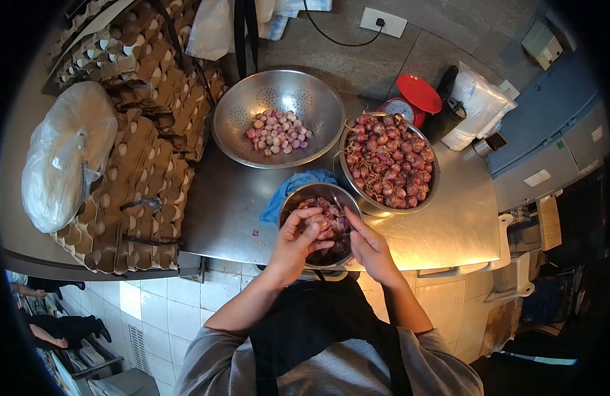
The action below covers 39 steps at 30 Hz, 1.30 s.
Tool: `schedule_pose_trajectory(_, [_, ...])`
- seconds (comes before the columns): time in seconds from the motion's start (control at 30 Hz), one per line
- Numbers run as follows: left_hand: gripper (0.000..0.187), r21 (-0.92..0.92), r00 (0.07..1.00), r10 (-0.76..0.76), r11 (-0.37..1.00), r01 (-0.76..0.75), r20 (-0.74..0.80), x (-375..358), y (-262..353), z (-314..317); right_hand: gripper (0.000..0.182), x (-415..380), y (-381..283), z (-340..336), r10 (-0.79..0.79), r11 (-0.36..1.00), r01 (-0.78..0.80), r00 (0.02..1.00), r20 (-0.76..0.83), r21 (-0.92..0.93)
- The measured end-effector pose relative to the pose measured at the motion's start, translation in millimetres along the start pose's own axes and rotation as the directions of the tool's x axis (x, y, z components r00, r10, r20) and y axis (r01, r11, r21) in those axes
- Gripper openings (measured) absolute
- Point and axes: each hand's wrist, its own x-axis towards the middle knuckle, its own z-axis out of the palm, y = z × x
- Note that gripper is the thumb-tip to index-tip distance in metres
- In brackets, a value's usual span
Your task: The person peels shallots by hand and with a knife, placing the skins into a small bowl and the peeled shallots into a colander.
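Observation:
My left hand (293, 244) is closed around a shallot (323, 226), held over a small steel bowl (350, 197) near the counter's front edge. In my right hand (372, 249) is a small knife (338, 202), its thin blade pointing up and away beside the shallot. Purple-red skins (310, 204) lie in the bowl under both hands. Behind it on the left, a steel colander (229, 125) contains peeled pale-pink shallots (278, 132). A larger steel bowl (358, 191) to the right is heaped with unpeeled shallots (391, 158).
A blue cloth (285, 191) touches the small bowl. Egg trays (136, 191) are stacked at left, with a plastic bag (70, 155) on top. A red scale (417, 96) stands behind the large bowl. Other people (64, 330) are at far lower left.

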Motion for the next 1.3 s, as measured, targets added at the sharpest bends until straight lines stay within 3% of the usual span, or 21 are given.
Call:
schedule_pose_trajectory(0.03, [0.032,-0.018,0.999,-0.029,0.999,0.029,0.016,0,1,-2,0.044,-2,2,-2,0.028,1.0,-0.029,0.998,0.061,0.011])
schedule_pose_trajectory(0.13, [0.035,-0.039,0.997,-0.071,0.997,0.072,0.043,4,0,-8,0.044,-5,1,2,0.04,0.996,-0.044,0.998,0.051,0.084])
schedule_pose_trajectory(0.23, [0.038,-0.017,0.993,-0.111,0.994,0.112,0.043,4,4,-1,0.046,-10,-7,5,0.035,0.995,-0.032,0.999,0.041,-0.093])
schedule_pose_trajectory(0.33, [0.04,0.041,0.989,-0.112,0.993,0.108,0.097,4,3,0,0.047,-5,-6,5,-0.304,0.807,0.328,0.944,0.129,-0.492])
schedule_pose_trajectory(0.43, [0.041,0.069,0.984,-0.103,0.993,0.094,0.145,3,7,1,0.046,-12,-13,6,-0.145,0.891,0.18,0.983,0.115,-0.417])
schedule_pose_trajectory(0.57, [0.043,-0.12,0.982,-0.133,0.982,0.149,0.132,2,15,6,0.047,-11,-7,2,-0.021,0.995,0.019,1.0,-0.011,-0.097])
schedule_pose_trajectory(0.73, [0.04,-0.185,0.993,-0.106,0.976,0.113,0.049,6,7,-3,0.05,-13,-6,8,0.012,0.989,-0.018,0.999,0.045,0.148])
schedule_pose_trajectory(0.83, [0.039,-0.185,1.0,-0.007,0.983,0.013,0.03,10,-1,-3,0.049,-18,0,16,0.045,0.959,-0.06,0.997,0.06,0.278])
schedule_pose_trajectory(0.97, [0.037,-0.167,0.999,0.046,0.985,-0.046,-0.004,6,-5,5,0.051,-16,8,28,-0.061,0.998,0.061,0.998,0.0,0.0])
schedule_pose_trajectory(1.0, [0.036,-0.144,0.997,0.075,0.987,-0.076,-0.011,6,-8,3,0.049,-18,8,26,-0.006,1.0,0.006,1.0,-0.009,-0.02])
schedule_pose_trajectory(1.07, [0.035,-0.097,0.993,0.117,0.988,-0.118,-0.018,5,-10,3,0.048,-13,18,24,-0.231,0.909,0.197,0.972,-0.05,-0.366])
schedule_pose_trajectory(1.13, [0.034,-0.049,0.99,0.141,0.989,-0.142,-0.019,2,-4,10,0.046,-12,15,26,-0.362,0.773,0.281,0.932,-0.03,-0.569])
schedule_pose_trajectory(1.3, [0.032,-0.021,0.985,0.161,0.986,-0.163,-0.059,2,-11,7,0.043,-11,14,21,-0.39,0.685,0.269,0.921,-0.028,-0.677])
